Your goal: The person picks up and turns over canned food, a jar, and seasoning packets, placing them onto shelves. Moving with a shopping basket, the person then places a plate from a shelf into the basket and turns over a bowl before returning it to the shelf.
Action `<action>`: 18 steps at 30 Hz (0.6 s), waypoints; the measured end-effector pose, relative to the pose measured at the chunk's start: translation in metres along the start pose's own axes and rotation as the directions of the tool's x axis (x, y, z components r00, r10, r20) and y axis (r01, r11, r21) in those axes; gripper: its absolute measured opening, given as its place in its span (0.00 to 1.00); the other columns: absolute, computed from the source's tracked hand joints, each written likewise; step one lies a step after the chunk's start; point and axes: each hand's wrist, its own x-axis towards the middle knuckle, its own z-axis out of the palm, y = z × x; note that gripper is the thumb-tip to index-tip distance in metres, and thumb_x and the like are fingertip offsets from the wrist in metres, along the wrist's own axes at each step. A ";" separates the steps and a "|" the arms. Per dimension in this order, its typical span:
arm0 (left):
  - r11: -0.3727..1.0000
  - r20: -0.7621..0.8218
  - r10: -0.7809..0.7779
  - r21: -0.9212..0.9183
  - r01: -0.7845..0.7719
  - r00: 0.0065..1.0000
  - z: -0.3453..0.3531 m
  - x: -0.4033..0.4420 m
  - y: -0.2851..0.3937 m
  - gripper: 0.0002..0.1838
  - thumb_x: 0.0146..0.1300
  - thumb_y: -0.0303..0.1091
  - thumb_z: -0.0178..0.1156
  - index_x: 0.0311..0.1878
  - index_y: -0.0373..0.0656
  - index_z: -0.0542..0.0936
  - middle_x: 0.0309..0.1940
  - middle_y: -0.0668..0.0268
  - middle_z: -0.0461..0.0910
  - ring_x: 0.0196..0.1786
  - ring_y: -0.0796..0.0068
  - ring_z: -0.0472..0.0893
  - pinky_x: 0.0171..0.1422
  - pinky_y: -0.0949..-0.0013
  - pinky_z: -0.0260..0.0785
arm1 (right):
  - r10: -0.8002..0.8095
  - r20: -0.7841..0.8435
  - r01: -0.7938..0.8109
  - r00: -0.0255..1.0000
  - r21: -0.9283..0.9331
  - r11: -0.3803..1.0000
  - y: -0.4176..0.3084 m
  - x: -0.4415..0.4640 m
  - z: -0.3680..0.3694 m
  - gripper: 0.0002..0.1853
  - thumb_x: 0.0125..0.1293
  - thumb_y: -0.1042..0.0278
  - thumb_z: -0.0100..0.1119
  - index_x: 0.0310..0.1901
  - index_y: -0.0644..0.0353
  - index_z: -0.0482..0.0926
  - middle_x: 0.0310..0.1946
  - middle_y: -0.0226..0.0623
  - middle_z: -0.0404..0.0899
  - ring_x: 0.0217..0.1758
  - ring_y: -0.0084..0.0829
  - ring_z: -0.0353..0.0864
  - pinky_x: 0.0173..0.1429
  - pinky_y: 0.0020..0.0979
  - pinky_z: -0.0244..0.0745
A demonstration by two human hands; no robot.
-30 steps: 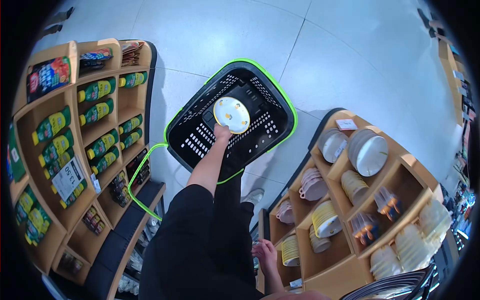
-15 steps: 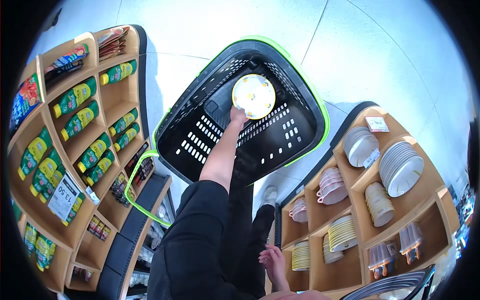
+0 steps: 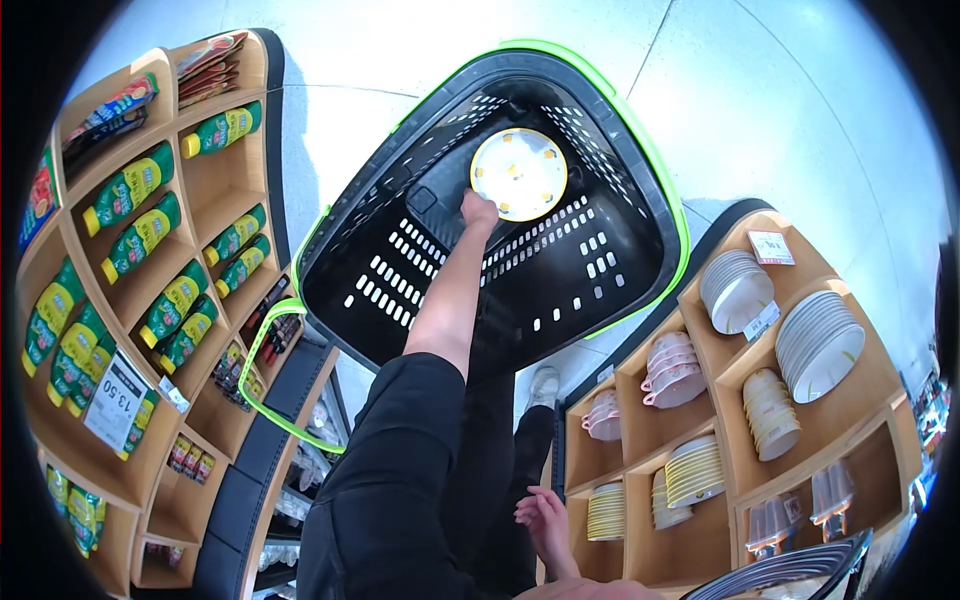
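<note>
Inside a large black basket (image 3: 400, 350) with a bright green rim, my left hand (image 3: 480, 207) grips the near edge of a round white plate (image 3: 518, 175). The plate has a yellow rim and small orange-yellow motifs. Its face points up toward me, over the basket's far inner part; whether it touches the bottom I cannot tell. The basket's green handle (image 3: 262, 400) hangs out to the left. My right hand (image 3: 543, 515) is low beside my leg, holding nothing, its fingers loosely bent and apart.
On the left, a wooden shelf (image 3: 215, 175) holds green-and-yellow bottles and packets. A second shelf (image 3: 640, 480) on the right carries stacked plates (image 3: 822, 345), bowls (image 3: 770, 415) and pink cups (image 3: 673, 370). My shoe (image 3: 543, 386) stands between them on pale floor tiles.
The basket and the plate appear slightly larger and further right in view, and the shelves have shifted a little. My left hand keeps its hold on the plate; my right hand stays low.
</note>
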 end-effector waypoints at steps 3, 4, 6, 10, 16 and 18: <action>0.973 0.087 -0.087 -0.207 0.104 0.992 0.004 0.010 -0.012 0.16 0.60 0.21 0.57 0.52 0.33 0.73 0.48 0.48 0.80 0.53 0.56 0.82 0.57 0.57 0.74 | -0.013 -0.008 0.013 1.000 0.013 1.000 0.003 0.003 -0.008 0.13 0.76 0.67 0.44 0.55 0.64 0.72 0.39 0.42 0.82 0.39 0.29 0.83 0.45 0.28 0.80; 0.896 0.202 -0.153 -0.385 0.222 0.967 0.006 0.013 -0.018 0.16 0.60 0.21 0.58 0.52 0.34 0.73 0.46 0.51 0.81 0.51 0.59 0.82 0.54 0.56 0.76 | -0.021 -0.005 0.021 1.000 0.015 1.000 0.003 0.002 -0.009 0.13 0.76 0.67 0.44 0.55 0.64 0.72 0.39 0.42 0.82 0.39 0.29 0.83 0.45 0.28 0.80; 0.841 0.253 -0.139 -0.480 0.249 0.958 0.009 0.011 -0.027 0.17 0.61 0.23 0.58 0.54 0.35 0.72 0.42 0.56 0.81 0.46 0.65 0.83 0.44 0.60 0.78 | -0.037 0.003 0.037 0.999 0.018 0.999 0.002 0.005 -0.013 0.13 0.76 0.67 0.44 0.55 0.64 0.72 0.39 0.42 0.82 0.39 0.29 0.83 0.45 0.28 0.80; 0.818 0.381 -0.050 -0.514 0.257 0.923 -0.005 -0.013 -0.036 0.24 0.64 0.23 0.55 0.63 0.39 0.63 0.42 0.59 0.78 0.44 0.65 0.80 0.41 0.57 0.76 | -0.072 0.014 0.071 0.997 0.060 0.996 0.008 -0.003 -0.016 0.13 0.76 0.67 0.44 0.55 0.64 0.72 0.38 0.42 0.82 0.38 0.29 0.83 0.44 0.28 0.80; 0.945 0.546 0.055 -0.300 0.133 0.836 -0.069 -0.133 -0.032 0.16 0.64 0.27 0.54 0.55 0.41 0.74 0.37 0.64 0.81 0.37 0.73 0.80 0.38 0.69 0.72 | -0.185 0.049 0.178 0.982 0.125 0.976 0.028 -0.033 0.022 0.12 0.75 0.67 0.47 0.52 0.64 0.73 0.35 0.39 0.80 0.36 0.27 0.81 0.42 0.27 0.77; 0.926 0.407 0.298 -0.344 -0.157 0.864 -0.089 -0.161 -0.057 0.11 0.63 0.24 0.54 0.48 0.41 0.78 0.35 0.65 0.82 0.37 0.75 0.80 0.40 0.71 0.72 | -0.211 0.081 0.201 0.974 0.114 0.973 0.032 -0.059 0.042 0.12 0.75 0.67 0.48 0.52 0.64 0.73 0.36 0.39 0.80 0.37 0.28 0.81 0.42 0.28 0.77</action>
